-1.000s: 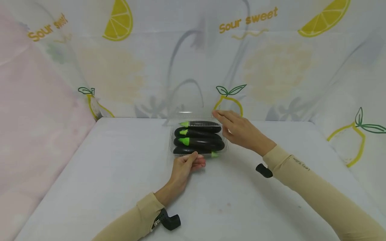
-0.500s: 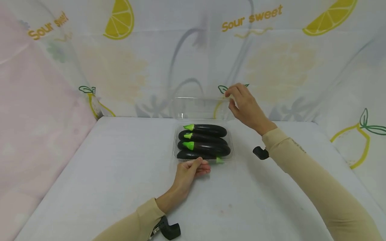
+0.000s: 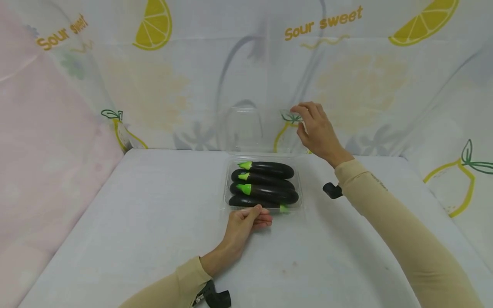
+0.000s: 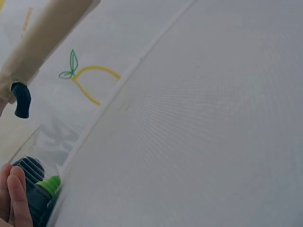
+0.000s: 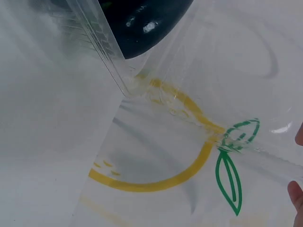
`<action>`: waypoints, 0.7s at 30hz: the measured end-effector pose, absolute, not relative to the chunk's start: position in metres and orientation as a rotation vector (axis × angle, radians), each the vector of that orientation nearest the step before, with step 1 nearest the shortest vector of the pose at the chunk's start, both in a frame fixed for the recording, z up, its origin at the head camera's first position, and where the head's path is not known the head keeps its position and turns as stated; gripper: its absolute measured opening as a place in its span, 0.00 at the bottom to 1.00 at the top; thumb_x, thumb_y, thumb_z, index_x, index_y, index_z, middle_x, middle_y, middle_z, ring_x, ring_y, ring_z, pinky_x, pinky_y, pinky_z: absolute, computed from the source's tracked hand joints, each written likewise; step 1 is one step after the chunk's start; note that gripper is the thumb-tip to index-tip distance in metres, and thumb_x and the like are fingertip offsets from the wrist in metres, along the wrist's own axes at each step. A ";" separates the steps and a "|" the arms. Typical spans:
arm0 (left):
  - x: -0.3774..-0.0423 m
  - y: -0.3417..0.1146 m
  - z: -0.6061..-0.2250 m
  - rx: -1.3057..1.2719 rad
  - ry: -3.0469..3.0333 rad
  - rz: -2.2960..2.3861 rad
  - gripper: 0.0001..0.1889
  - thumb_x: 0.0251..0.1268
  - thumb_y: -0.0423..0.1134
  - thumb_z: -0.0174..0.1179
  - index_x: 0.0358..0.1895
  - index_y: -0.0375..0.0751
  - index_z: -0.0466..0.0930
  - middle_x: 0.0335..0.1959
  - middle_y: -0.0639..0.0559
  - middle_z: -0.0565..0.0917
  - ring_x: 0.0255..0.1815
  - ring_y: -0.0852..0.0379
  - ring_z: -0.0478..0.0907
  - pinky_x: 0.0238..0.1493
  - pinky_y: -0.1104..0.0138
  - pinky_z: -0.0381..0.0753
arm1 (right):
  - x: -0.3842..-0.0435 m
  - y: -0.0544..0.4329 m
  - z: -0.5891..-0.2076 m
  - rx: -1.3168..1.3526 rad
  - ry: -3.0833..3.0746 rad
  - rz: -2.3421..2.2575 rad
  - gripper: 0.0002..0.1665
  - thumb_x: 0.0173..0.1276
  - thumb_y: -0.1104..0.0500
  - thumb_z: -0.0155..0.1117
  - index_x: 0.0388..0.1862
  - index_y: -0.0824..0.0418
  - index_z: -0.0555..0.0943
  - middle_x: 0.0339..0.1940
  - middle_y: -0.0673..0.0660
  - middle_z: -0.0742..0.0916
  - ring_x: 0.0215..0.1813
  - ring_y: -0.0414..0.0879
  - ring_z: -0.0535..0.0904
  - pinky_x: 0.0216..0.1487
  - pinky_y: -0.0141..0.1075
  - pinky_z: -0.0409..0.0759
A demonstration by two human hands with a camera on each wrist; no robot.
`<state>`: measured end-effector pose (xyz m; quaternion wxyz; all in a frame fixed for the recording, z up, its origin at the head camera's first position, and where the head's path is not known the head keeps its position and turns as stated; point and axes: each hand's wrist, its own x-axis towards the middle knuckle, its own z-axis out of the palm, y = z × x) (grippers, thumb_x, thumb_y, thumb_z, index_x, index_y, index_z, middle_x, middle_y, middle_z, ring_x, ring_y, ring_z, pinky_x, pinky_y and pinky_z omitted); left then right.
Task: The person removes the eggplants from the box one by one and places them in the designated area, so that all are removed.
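Observation:
A clear plastic clamshell box (image 3: pixel 226 184) stands near the back of the table, holding several dark eggplants (image 3: pixel 269 194) with green caps, laid crosswise. Its transparent lid (image 3: pixel 245 130) is raised almost upright behind them. My left hand (image 3: pixel 239 231) holds the front rim, thumb on top and fingers below; in the left wrist view its fingers (image 4: pixel 19 196) show beside a green eggplant cap (image 4: pixel 49 184). My right hand (image 3: pixel 319 134) is at the lid's upper right corner, thumb and bent fingers around the edge. Two fingertips (image 5: pixel 296 190) flank that edge in the right wrist view.
The white tabletop (image 3: pixel 165 205) stretches around the box. Close behind it hangs a white cloth backdrop (image 3: pixel 200 85) with lemon prints, and a pinkish cloth (image 3: pixel 46 171) lines the left side. Black wrist devices (image 3: pixel 332 191) sit under both sleeves.
My right hand has risen with the lid, swinging it from low over the eggplants to nearly upright. The left hand keeps its hold on the front rim.

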<state>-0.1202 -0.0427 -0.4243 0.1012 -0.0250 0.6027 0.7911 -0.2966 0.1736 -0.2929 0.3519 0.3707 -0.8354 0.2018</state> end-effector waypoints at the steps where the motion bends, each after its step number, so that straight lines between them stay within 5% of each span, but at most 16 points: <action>1: -0.120 -0.042 -0.425 -0.069 1.778 2.332 0.18 0.69 0.40 0.54 0.44 0.23 0.80 0.32 0.45 0.87 0.33 0.56 0.86 0.42 0.65 0.84 | -0.298 0.175 -0.294 0.945 -2.180 0.517 0.22 0.61 0.75 0.54 0.55 0.67 0.72 0.53 0.67 0.73 0.52 0.62 0.67 0.53 0.50 0.69; 8: -0.117 -0.039 -0.425 -0.023 1.777 2.313 0.20 0.70 0.41 0.54 0.45 0.21 0.79 0.34 0.42 0.87 0.34 0.56 0.86 0.44 0.64 0.84 | -0.305 0.182 -0.297 0.848 -2.328 0.519 0.34 0.60 0.73 0.53 0.67 0.65 0.62 0.59 0.68 0.69 0.54 0.63 0.64 0.45 0.53 0.65; 14: -0.118 -0.042 -0.422 0.003 1.792 2.295 0.21 0.71 0.43 0.53 0.45 0.21 0.79 0.36 0.39 0.87 0.35 0.55 0.86 0.45 0.62 0.83 | -0.314 0.183 -0.301 0.851 -2.375 0.556 0.40 0.57 0.72 0.53 0.69 0.64 0.54 0.69 0.68 0.56 0.68 0.64 0.53 0.56 0.58 0.63; 21: -0.118 -0.043 -0.422 0.013 1.751 2.269 0.24 0.69 0.47 0.54 0.49 0.22 0.78 0.39 0.39 0.86 0.38 0.56 0.86 0.47 0.64 0.83 | -0.317 0.178 -0.302 0.808 -2.507 0.553 0.46 0.61 0.69 0.52 0.76 0.64 0.45 0.72 0.66 0.49 0.72 0.63 0.47 0.64 0.60 0.58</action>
